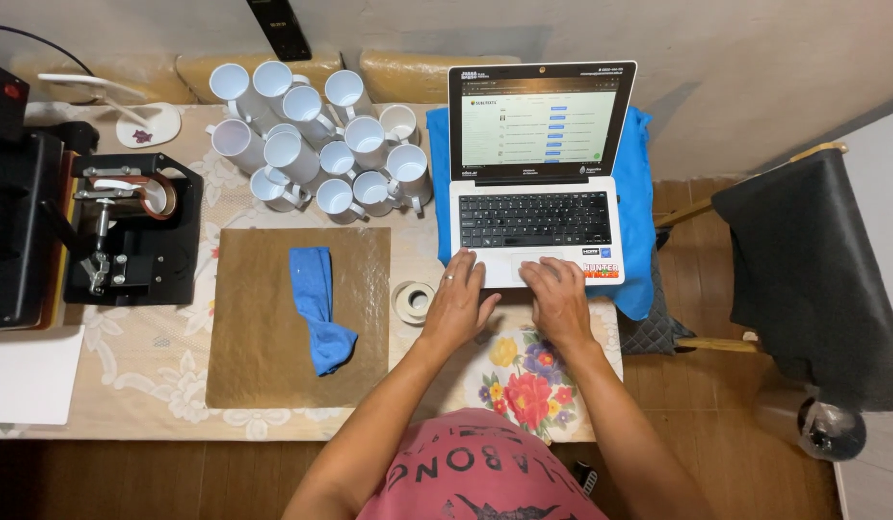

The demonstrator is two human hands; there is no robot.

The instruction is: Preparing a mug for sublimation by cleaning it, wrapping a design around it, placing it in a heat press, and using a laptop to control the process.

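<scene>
Hands flat on laptop palmrest

On the bench, the laptop sits far right on a cloth. Left of it stand clustered mugs. Near them lies a mat bearing a rag; a tape roll lies between mat and laptop. The press is far left.

- I work in a small home workshop for printing mugs.
- A black mug heat press stands beside my cluster of blank white mugs.
- My laptop shares the lace-covered table.
</scene>
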